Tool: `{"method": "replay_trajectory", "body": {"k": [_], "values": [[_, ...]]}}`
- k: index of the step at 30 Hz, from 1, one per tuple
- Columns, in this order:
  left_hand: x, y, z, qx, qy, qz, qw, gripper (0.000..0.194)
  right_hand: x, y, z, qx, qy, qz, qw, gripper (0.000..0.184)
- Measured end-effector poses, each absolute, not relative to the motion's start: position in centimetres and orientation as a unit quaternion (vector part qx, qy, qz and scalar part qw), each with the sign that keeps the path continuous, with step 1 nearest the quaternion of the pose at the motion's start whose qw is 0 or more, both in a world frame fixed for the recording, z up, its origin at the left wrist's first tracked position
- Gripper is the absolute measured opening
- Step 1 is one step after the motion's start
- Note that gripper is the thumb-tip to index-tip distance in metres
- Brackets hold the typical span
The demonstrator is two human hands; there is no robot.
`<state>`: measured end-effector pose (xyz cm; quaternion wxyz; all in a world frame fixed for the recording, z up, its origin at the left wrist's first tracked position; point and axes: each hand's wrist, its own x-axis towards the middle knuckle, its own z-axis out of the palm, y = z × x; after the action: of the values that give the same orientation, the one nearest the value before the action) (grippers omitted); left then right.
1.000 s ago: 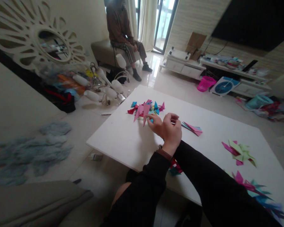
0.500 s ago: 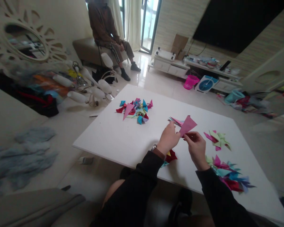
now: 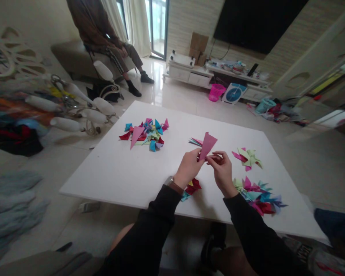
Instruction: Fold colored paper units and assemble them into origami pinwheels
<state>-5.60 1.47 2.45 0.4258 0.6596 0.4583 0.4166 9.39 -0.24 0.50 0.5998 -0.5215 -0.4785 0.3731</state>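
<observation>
A pink folded paper [image 3: 208, 145], kite-shaped with its wide end up, is gripped by my left hand [image 3: 189, 166] above the white table. My right hand [image 3: 221, 170] is closed in a pinch at the paper's lower edge, thumb and index fingertip together. Behind my left hand, a few thin folded papers [image 3: 195, 142] lie on the table. Red, yellow and teal folded papers [image 3: 193, 187] lie below my left wrist, partly hidden by it. To the right of my right hand is a green and pink folded-paper piece [image 3: 249, 157].
A pile of colourful folded papers [image 3: 149, 134] lies on the left of the white table [image 3: 103, 168], another pile [image 3: 260, 197] at the right front. A person [image 3: 103, 34] sits on a bench beyond. A white lamp fixture [image 3: 89, 111] stands at the table's left.
The view has swung right, so everything sits further left in the picture. Both hands stay together at the pink paper, which now stands more upright.
</observation>
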Motion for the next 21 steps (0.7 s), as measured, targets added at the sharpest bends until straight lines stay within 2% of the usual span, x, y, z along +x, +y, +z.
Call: {"method": "replay_trajectory", "body": {"k": [7,14,19,21], "values": [[-5.3,1.5,2.5,0.582,0.433,0.419,0.546,0.011,9.9,-0.1,1.0,-0.516,-0.479,0.384,0.598,0.037],[-6.7,1.4,2.5,0.589,0.439,0.393,0.553,0.029,11.1,0.6,2.1,-0.497,-0.454,0.401,0.622,0.039],[-7.3,1.8,2.1,0.592,0.424,0.370,0.577,0.026,12.8,1.0,2.5,-0.507,-0.454,0.421,0.600,0.028],[-7.5,2.0,2.3,0.583,0.431,0.367,0.583,0.021,13.8,1.6,2.5,-0.520,-0.432,0.397,0.620,0.028]]}}
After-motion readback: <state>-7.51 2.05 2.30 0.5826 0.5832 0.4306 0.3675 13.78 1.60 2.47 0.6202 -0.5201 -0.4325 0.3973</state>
